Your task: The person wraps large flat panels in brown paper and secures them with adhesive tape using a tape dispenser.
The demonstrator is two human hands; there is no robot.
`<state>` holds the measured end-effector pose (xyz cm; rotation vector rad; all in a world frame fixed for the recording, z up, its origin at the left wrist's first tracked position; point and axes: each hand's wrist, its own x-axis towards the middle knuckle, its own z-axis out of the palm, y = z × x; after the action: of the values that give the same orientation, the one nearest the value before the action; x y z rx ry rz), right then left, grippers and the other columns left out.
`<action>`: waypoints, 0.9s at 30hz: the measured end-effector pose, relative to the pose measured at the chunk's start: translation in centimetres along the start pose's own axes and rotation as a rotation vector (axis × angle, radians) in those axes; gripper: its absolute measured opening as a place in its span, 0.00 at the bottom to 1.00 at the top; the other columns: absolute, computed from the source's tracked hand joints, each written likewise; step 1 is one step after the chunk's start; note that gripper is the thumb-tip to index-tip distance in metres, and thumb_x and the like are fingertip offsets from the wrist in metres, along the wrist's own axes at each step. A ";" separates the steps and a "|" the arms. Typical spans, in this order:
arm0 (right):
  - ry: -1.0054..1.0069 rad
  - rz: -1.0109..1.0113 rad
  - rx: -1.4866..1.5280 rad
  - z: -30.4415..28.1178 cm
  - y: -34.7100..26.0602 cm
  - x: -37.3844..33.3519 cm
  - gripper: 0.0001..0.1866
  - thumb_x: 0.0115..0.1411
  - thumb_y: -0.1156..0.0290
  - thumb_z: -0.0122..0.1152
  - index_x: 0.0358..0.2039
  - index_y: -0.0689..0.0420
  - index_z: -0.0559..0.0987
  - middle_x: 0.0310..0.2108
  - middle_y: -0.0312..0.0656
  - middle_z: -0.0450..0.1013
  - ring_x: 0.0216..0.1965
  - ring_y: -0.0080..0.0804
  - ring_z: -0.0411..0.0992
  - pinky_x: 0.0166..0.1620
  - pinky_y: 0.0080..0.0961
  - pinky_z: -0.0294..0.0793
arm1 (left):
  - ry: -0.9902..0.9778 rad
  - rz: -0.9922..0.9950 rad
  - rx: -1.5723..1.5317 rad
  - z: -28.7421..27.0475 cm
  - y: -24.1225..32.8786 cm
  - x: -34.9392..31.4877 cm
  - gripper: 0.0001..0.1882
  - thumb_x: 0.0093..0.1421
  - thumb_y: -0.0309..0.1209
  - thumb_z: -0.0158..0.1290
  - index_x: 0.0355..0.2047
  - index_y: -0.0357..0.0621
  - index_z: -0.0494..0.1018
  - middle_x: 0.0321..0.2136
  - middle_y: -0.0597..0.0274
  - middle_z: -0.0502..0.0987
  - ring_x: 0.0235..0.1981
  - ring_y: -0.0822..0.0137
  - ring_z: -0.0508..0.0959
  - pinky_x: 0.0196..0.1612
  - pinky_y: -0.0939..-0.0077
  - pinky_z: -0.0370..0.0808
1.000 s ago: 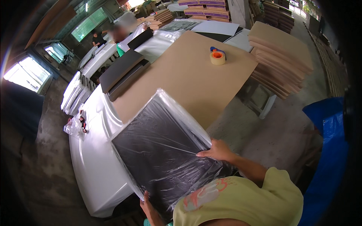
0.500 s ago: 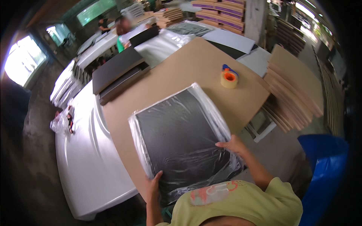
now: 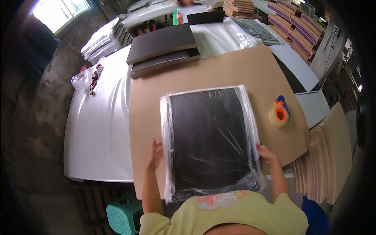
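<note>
A dark flat panel wrapped in clear plastic film lies on a large brown board in front of me. Film bunches in whitish folds down its left and right sides and loosely along its near edge. My left hand is just off the panel's left side, fingers apart and holding nothing. At the opposite side, my right hand has its thumb and fingers at the film-covered edge; some of those fingers are hidden. To the right of the panel, a tape roll in a blue and orange dispenser rests on the board.
Dark boxy panels are stacked on the far left of the board. A surface covered in whitish sheeting extends left, bearing crumpled plastic. Brown boards lean at right. A green stool stands lower left. Another person is across the work area.
My view has swung left, and the wrapped panel now appears squarer to me, flat on the board. My left hand has let go of its left edge; my right hand stays at the right edge.
</note>
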<state>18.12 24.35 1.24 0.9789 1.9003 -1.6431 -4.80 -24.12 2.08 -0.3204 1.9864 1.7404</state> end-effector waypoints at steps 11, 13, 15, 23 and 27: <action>0.386 -0.310 -0.195 0.5 -12.6 4.4 0.42 0.37 0.40 0.68 0.42 0.66 0.74 0.34 0.54 0.75 0.39 0.44 0.74 0.42 0.32 0.70 | 0.112 0.013 -0.094 8.9 2.9 2.4 0.47 0.57 0.66 0.30 0.63 0.41 0.43 0.63 0.54 0.47 0.64 0.59 0.48 0.62 0.62 0.48; 0.505 -0.428 -0.237 1.4 -13.0 2.1 0.41 0.34 0.44 0.72 0.39 0.67 0.74 0.31 0.54 0.75 0.36 0.47 0.75 0.39 0.33 0.72 | 0.094 0.012 -0.083 8.0 0.7 3.8 0.47 0.56 0.67 0.28 0.64 0.44 0.41 0.64 0.55 0.44 0.64 0.58 0.47 0.62 0.58 0.47; 0.561 -0.527 -0.225 2.4 -13.2 -0.1 0.41 0.33 0.45 0.73 0.38 0.67 0.74 0.31 0.56 0.75 0.36 0.49 0.74 0.40 0.35 0.71 | 0.044 0.000 -0.141 6.3 0.2 4.9 0.48 0.56 0.68 0.27 0.64 0.44 0.40 0.64 0.55 0.43 0.64 0.58 0.45 0.62 0.59 0.47; 0.731 -0.645 -0.264 2.5 -15.1 -11.7 0.40 0.31 0.45 0.74 0.37 0.66 0.73 0.29 0.54 0.75 0.35 0.51 0.74 0.37 0.36 0.72 | -0.187 0.193 -0.423 10.6 5.7 1.3 0.45 0.57 0.64 0.28 0.61 0.38 0.50 0.59 0.51 0.57 0.61 0.56 0.55 0.64 0.65 0.47; 0.797 -0.759 -0.227 1.6 -15.8 -14.1 0.40 0.33 0.46 0.74 0.39 0.66 0.73 0.30 0.54 0.75 0.35 0.49 0.75 0.37 0.34 0.72 | -0.309 0.102 -0.438 10.3 9.8 -0.6 0.46 0.55 0.64 0.37 0.60 0.36 0.53 0.60 0.50 0.54 0.62 0.57 0.53 0.62 0.67 0.48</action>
<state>15.29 19.00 21.56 0.9524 3.2229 -1.4098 -6.87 -12.48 10.01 -0.0828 1.4200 2.1386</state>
